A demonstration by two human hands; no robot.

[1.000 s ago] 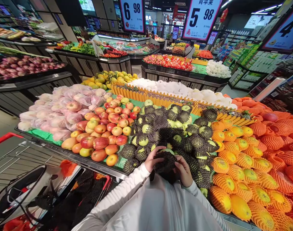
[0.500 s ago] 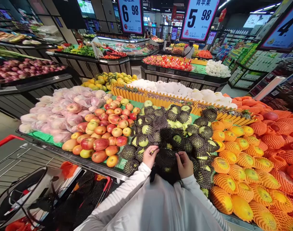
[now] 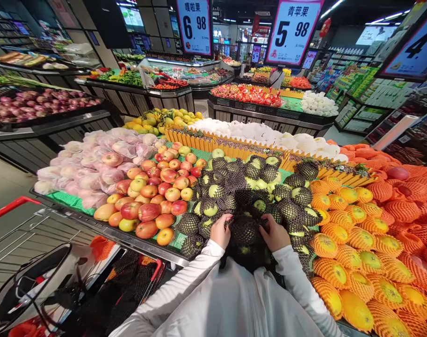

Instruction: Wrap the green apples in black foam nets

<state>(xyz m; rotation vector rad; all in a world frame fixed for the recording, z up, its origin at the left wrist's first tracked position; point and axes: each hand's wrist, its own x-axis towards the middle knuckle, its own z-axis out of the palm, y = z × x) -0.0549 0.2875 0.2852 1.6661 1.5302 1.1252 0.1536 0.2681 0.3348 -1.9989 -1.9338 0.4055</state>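
Note:
Between my hands is a green apple in a black foam net [image 3: 246,230], its skin mostly covered by the mesh. My left hand [image 3: 220,232] is closed, fingertips pinching the net at its left side. On the opposite side my right hand [image 3: 275,234] pinches the net's edge, thumb and fingers together. Around and beyond them lie many more netted green apples [image 3: 213,191], with a few bare ones among them. Shadow darkens the fruit just below my hands, so its outline there is hard to make out.
Red-yellow apples [image 3: 149,211] and wrapped pinkish fruit [image 3: 90,164] lie to the left. Oranges in orange foam nets [image 3: 369,257] fill the right. A shopping cart [image 3: 52,229] holding a bag stands at lower left. Price signs [image 3: 293,32] hang overhead.
My hands have moved slightly apart, the right one shifting rightward, and the net between them looks wider. The camera view has tilted a little.

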